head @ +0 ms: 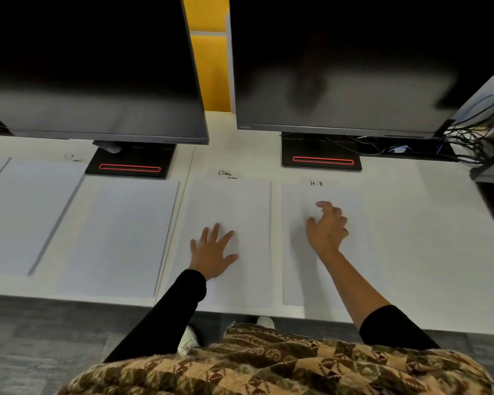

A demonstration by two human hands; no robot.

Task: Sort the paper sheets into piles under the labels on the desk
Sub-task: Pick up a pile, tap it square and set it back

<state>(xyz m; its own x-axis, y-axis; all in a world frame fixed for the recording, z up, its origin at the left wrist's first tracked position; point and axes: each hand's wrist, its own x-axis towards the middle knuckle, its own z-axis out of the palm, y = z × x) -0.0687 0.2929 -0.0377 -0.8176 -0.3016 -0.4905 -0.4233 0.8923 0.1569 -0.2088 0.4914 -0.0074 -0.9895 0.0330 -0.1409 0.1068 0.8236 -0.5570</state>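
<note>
Just below the Clinic label [224, 173] on the white desk [411, 238] lies the Clinic pile [248, 212] of paper. The left hand [213, 252] rests flat on it with fingers spread, gripping nothing. Right of that label, the right hand [327, 226] is over the H.R pile [294, 266] with fingers curled; whether it pinches a sheet cannot be told. A third pile [120, 238] lies left of the label.
</note>
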